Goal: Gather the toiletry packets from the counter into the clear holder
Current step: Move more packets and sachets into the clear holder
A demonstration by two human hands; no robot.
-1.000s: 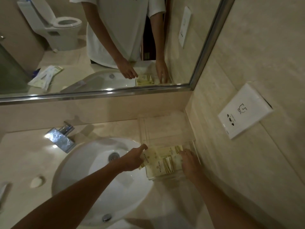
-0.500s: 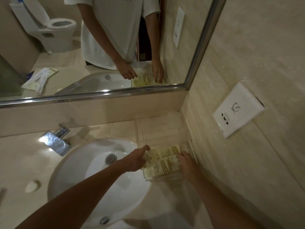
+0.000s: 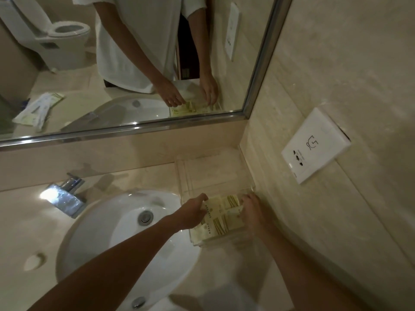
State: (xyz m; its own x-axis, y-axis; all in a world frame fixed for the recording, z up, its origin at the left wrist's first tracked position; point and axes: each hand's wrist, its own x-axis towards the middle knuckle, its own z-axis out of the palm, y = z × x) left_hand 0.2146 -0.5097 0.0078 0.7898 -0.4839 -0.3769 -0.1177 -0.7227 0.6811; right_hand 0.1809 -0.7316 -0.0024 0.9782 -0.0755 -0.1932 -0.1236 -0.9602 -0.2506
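While both hands press in from either side, the packets sit bunched in the front of the clear holder.

Largest first: the worktop point(image 3: 27, 212) carries one round sink point(image 3: 107, 225) just left of the left hand point(image 3: 190, 215), and one clear holder point(image 3: 213, 173) stretches away beyond both hands. Compared with a second ago, the right hand point(image 3: 252, 209) has slid further up along the packets point(image 3: 221, 221), squaring them, so gathering looks nearly finished. At least four packets show between the hands; overlap hides an exact count. Each hand's fingers are curled against the stack's edges, not clamped around it.
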